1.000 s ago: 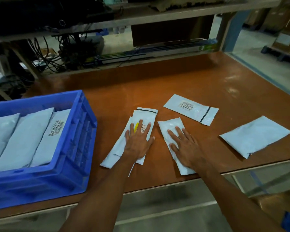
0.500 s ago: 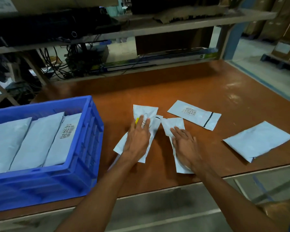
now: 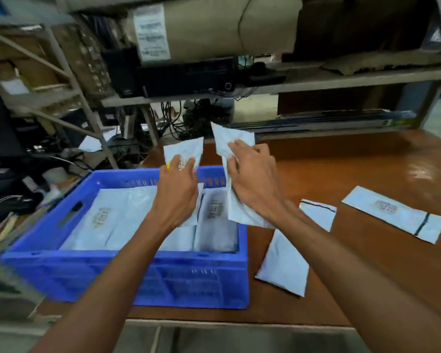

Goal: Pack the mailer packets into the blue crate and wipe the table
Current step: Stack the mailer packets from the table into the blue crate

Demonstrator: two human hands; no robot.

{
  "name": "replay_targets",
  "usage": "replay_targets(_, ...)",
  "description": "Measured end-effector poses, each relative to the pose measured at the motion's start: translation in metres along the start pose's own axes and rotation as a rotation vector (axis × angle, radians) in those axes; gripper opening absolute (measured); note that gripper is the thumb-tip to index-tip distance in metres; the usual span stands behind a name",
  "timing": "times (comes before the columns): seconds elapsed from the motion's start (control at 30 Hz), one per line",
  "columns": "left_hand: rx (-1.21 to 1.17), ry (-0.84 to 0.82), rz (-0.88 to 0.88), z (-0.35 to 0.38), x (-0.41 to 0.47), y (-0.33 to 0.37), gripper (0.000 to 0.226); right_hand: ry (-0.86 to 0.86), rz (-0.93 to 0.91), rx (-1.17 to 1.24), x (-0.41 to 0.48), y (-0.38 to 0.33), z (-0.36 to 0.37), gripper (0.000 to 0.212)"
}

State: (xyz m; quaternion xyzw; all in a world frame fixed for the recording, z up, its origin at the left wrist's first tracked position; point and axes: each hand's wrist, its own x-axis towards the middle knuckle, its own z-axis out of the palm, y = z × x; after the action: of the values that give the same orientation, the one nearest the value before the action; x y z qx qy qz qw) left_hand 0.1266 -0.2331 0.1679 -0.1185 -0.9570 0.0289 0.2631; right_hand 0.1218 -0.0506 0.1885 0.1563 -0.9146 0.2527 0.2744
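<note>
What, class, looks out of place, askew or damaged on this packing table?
Nothing looks damaged or spilled. Only two white plastic mailer packets lie askew on the brown wooden table, unpacked beside the blue plastic crate.

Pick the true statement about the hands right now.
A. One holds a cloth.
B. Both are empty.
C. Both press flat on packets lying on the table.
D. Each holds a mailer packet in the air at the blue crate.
D: the left hand grips a mailer packet and the right hand grips a second packet, both raised above the blue crate.
</note>
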Motion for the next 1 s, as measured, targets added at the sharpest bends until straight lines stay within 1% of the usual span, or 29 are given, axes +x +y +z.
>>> replay_targets(0.1, -0.054, -0.088, -0.029, 0.021, -0.015, -0.029, 0.034, -0.111, -0.04, -0.129, 0.0, -0.044, 0.046, 0.027)
replay_targets(0.17, -0.117, -0.286, -0.078, 0.033, -0.021, -0.037, 0.041, -0.222, -0.015, -0.248, -0.002, -0.056, 0.074, 0.024)
replay_targets(0.27, -0.143, -0.606, -0.102, 0.046, -0.024, -0.045, 0.046, -0.405, 0.077, -0.431, -0.007, -0.049, 0.1, 0.034)
replay_targets(0.33, -0.178, -0.729, -0.078, 0.058, -0.024, -0.053, 0.05, -0.516, 0.11, -0.496, -0.013, -0.039, 0.111, 0.041)
replay_targets(0.4, -0.13, -0.725, -0.034, 0.071, -0.024, -0.063, 0.05, -0.581, 0.104, -0.506, -0.016, -0.03, 0.118, 0.045)
replay_targets(0.47, -0.123, -0.704, -0.081, 0.082, -0.024, -0.073, 0.054, -0.645, 0.116, -0.443, -0.015, -0.024, 0.125, 0.052)
replay_targets(0.5, -0.146, -0.713, -0.114, 0.085, -0.025, -0.076, 0.059, -0.697, 0.144, -0.391, -0.014, -0.022, 0.129, 0.057)
replay_targets(0.53, -0.155, -0.733, -0.11, 0.088, -0.026, -0.077, 0.062, -0.752, 0.181, -0.347, -0.014, -0.02, 0.133, 0.06)
replay_targets(0.63, -0.179, -0.807, -0.064, 0.097, -0.025, -0.076, 0.066, -0.873, 0.267, -0.315, -0.014, -0.013, 0.145, 0.064)
replay_targets(0.73, -0.197, -0.832, -0.067, 0.102, -0.024, -0.076, 0.068, -0.937, 0.3, -0.318, -0.015, -0.01, 0.151, 0.064)
replay_targets(0.83, -0.194, -0.814, -0.061, 0.103, -0.023, -0.079, 0.068, -0.939, 0.284, -0.322, -0.017, -0.008, 0.151, 0.065)
replay_targets(0.9, -0.198, -0.805, -0.061, 0.1, -0.02, -0.081, 0.067, -0.899, 0.245, -0.344, -0.02, -0.01, 0.148, 0.065)
replay_targets(0.97, -0.221, -0.746, -0.105, 0.096, -0.013, -0.083, 0.067, -0.819, 0.187, -0.356, -0.015, -0.016, 0.137, 0.064)
replay_targets(1.0, -0.246, -0.68, -0.124, 0.092, -0.006, -0.08, 0.068, -0.739, 0.12, -0.365, -0.008, -0.016, 0.128, 0.062)
